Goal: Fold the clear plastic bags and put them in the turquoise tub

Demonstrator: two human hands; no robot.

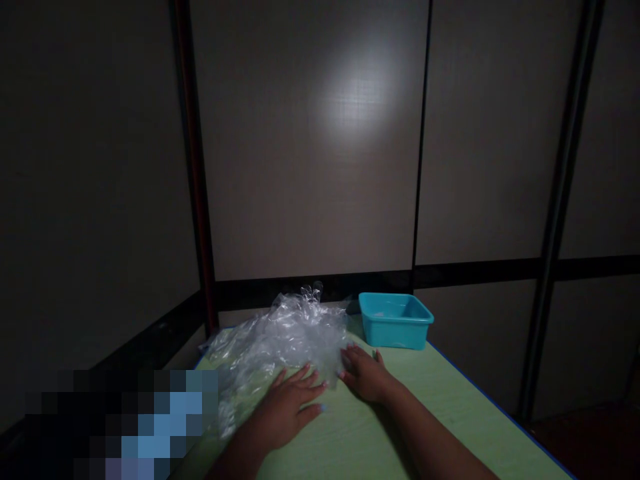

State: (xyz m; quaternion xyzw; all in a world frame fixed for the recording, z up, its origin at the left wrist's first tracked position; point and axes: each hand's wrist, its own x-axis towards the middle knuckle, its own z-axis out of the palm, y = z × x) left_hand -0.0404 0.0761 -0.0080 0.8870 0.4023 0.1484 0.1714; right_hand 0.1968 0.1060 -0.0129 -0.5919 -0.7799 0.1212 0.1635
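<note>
A loose heap of clear, thin plastic gloves [295, 333] lies crumpled at the far left of the green table, with finger-shaped tips sticking up at its top. My left hand [287, 410] is at the heap's near edge, palm down, its fingers spread apart and nothing seen in them. At the right edge of the same plastic is my right hand [367, 377], fingers stretched forward and apart. Its fingertips touch or lie just over the plastic; which of the two I cannot tell.
A turquoise plastic basin [397, 333] stands at the back right of the table [440, 407], just beyond my right hand. Dark panelled walls [310, 200] rise close behind the table. A blurred-out patch [170, 413] covers the lower left.
</note>
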